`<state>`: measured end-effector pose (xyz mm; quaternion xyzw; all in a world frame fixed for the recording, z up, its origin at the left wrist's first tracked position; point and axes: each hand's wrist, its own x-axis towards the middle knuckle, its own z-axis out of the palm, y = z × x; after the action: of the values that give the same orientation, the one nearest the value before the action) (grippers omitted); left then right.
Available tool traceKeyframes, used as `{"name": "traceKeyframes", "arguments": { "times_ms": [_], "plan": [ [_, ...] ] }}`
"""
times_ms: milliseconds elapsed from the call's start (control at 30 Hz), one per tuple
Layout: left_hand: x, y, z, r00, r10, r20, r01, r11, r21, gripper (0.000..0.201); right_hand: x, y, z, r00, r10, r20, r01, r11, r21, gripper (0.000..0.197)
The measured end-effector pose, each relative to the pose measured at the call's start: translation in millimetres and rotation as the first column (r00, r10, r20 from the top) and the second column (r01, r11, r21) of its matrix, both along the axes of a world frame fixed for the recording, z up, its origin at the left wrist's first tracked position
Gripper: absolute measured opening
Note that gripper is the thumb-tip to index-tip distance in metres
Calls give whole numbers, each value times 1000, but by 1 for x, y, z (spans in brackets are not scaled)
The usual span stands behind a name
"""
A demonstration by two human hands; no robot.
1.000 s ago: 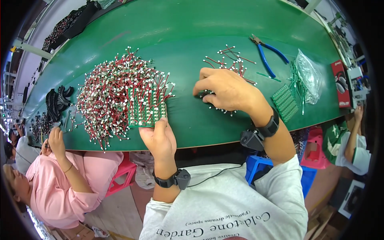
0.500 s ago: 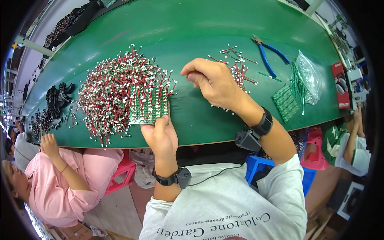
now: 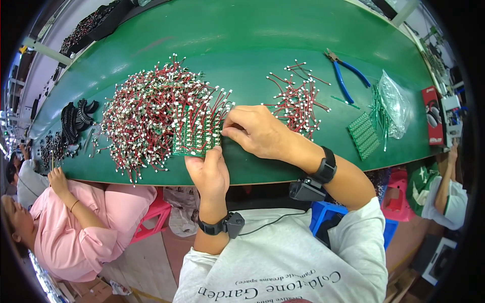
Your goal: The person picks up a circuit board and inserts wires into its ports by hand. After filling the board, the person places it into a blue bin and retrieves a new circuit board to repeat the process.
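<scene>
Green covers the whole worktop (image 3: 242, 30), whose near edge curves past both wrists. A small green circuit board (image 3: 198, 137) lies flat close to that edge, its left side buried under a big heap of red-wired connectors (image 3: 151, 118), so its full outline is hard to make out. The left hand (image 3: 208, 170) pins the board's near edge with thumb and fingers. The right hand (image 3: 255, 132) pinches at the board's right end with fingertips closed; what they hold is too small to tell. A smaller wire pile (image 3: 297, 101) lies just beyond the right hand. Blue-handled pliers (image 3: 346, 78), a second green board (image 3: 364, 135) and a clear bag (image 3: 394, 103) sit farther right, with bare worktop between.
</scene>
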<state>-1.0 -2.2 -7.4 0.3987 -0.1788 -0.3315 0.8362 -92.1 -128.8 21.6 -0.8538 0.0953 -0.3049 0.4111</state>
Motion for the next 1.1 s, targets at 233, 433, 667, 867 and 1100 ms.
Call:
{"name": "traceKeyframes", "arguments": {
  "times_ms": [233,433,667,867,1100],
  "plan": [
    [0,-1,-11,996,17,84,-19,1000,21,51,3,1,-9,1000,-24,3,24,995,-96,12],
    [-7,-1,1,967,4,255,-22,997,67,35,3,7,-10,991,-97,-90,79,979,-188,14],
    [-8,-2,-9,957,40,287,-73,992,106,30,7,10,-18,995,-83,-53,53,906,-419,16],
    [-5,-2,0,983,29,184,-47,994,95,38,3,10,-9,985,-146,-90,100,915,-390,15],
    [-12,-7,4,971,69,230,-100,986,130,32,5,12,-15,981,-181,-64,138,897,-419,12]
  ]
}}
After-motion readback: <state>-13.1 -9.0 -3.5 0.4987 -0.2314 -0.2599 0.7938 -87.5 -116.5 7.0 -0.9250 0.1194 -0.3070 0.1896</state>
